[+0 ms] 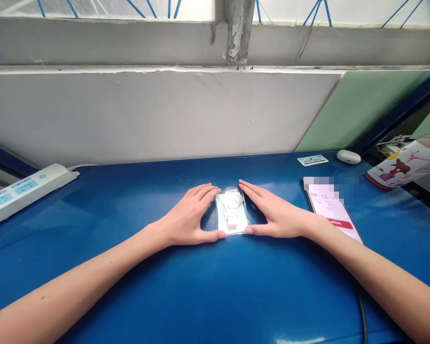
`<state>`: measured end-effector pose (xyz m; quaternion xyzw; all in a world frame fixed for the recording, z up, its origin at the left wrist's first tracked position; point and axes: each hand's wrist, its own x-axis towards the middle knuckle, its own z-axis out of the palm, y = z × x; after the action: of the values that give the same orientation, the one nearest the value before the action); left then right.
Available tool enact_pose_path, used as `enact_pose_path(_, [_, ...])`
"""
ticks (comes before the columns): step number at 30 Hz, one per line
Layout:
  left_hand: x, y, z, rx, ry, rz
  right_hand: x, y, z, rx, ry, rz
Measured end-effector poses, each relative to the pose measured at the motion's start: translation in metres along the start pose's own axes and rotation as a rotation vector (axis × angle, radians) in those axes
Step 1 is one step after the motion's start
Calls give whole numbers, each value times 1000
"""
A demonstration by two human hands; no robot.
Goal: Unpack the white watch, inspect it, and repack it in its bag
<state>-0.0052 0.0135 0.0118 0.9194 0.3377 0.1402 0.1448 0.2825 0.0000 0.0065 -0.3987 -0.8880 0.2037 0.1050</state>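
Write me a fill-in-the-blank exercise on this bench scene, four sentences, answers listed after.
1. The left hand and right hand flank a small clear ___ of white parts.
2. The table is coloured ___.
3. The phone lies to the ___ of both hands.
4. The white power strip lies at the table's ___ edge.

Answers: packet; blue; right; left

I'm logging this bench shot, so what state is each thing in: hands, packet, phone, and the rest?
Left hand: flat on the table, fingers touching the packet's left edge.
Right hand: flat, fingers touching the packet's right edge.
Clear packet: lying flat between the hands, white pieces inside.
Phone: face up, screen lit, showing a timer.
Power strip: lying at the table's left edge, no plugs visible.
White case: closed.
Blue table: bears all of these.
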Motion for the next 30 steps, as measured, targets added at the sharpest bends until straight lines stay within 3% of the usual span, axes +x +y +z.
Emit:
enact_pose_path(8, [-1,-1,6,1,12,-58,0,2,1,-24,5,-14])
enact_pose_path(23, [0,1,5,58,-20,-32,-3,0,-2,18,8,34])
enact_pose_path(30, [-1,-1,9,100,21,-90,-3,-6,-15,-34,148,103])
